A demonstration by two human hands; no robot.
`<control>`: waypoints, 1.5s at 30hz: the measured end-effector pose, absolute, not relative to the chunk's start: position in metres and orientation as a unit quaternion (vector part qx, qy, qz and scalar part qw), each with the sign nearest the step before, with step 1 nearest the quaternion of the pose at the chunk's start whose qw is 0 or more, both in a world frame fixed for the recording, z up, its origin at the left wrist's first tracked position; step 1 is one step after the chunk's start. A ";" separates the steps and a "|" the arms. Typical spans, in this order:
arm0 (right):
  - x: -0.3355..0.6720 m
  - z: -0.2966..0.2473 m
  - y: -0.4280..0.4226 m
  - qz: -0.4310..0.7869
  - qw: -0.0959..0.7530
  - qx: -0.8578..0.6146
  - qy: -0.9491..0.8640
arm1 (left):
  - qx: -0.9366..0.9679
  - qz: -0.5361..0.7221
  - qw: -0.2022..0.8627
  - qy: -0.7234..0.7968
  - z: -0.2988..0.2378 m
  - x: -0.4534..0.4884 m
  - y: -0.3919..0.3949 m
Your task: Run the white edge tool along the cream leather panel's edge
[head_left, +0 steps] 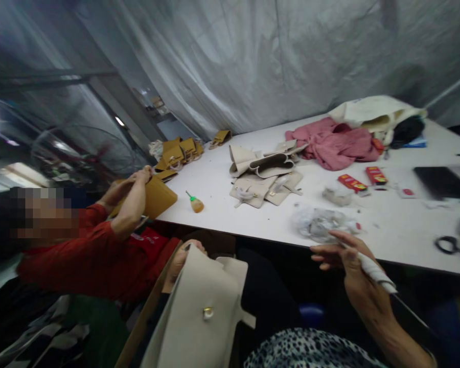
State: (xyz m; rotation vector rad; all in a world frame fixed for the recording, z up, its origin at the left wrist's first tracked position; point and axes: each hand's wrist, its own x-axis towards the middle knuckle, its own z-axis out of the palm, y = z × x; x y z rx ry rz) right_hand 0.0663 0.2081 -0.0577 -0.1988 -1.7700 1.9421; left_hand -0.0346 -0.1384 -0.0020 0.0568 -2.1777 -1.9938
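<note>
My left hand is closed on the top edge of a cream handbag, which hangs upright below the table edge. A small gold-coloured clasp shows on its front, and a tab sticks out at its right side. In my right hand lies a white-handled tool. Something thin trails from the handle's lower end; whether it is a shaft or a cord I cannot tell. My right fingers point toward a crumpled clear plastic bag at the table's front edge. More cream bags are heaped mid-table.
On the white table are an orange squeeze bottle, red boxes, pink cloth, a dark flat tablet-like thing and scissors. At left, a co-worker in red handles a mustard bag. Mustard bags lie behind.
</note>
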 end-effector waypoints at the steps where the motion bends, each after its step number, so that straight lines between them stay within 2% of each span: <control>1: 0.066 -0.057 0.218 0.712 0.260 -0.069 -0.649 | 0.028 -0.692 0.056 -0.719 -0.002 -0.037 -0.132; 5: 0.057 -0.060 0.248 0.639 0.315 -0.117 -0.692 | 0.031 -0.709 -0.166 -0.685 -0.028 -0.031 -0.066; 8: 0.048 -0.065 0.263 0.603 0.331 -0.168 -0.706 | 0.000 -0.680 -0.283 -0.676 -0.056 -0.017 0.006; 10: 0.042 -0.070 0.271 0.592 0.336 -0.181 -0.710 | -0.022 -0.648 -0.319 -0.692 -0.072 -0.011 0.047; 13: 0.037 -0.081 0.283 0.540 0.333 -0.179 -0.752 | -0.027 -0.613 -0.304 -0.729 -0.080 -0.006 0.082; 18: 0.025 -0.093 0.296 0.473 0.319 -0.159 -0.806 | -0.047 -0.563 -0.264 -0.782 -0.062 0.001 0.086; 24: 0.008 -0.092 0.297 0.477 0.295 -0.114 -0.820 | -0.024 -0.555 -0.298 -0.776 -0.052 -0.009 0.082; 31: 0.000 -0.098 0.301 0.412 0.289 -0.068 -0.862 | -0.010 -0.538 -0.332 -0.775 -0.062 -0.021 0.087; 40: -0.015 -0.080 0.293 0.190 0.237 0.015 -0.953 | 0.014 -0.567 -0.354 -0.743 -0.066 -0.024 0.089; 45: -0.010 -0.081 0.301 0.278 0.279 0.023 -0.919 | 0.045 -0.570 -0.336 -0.749 -0.058 -0.020 0.087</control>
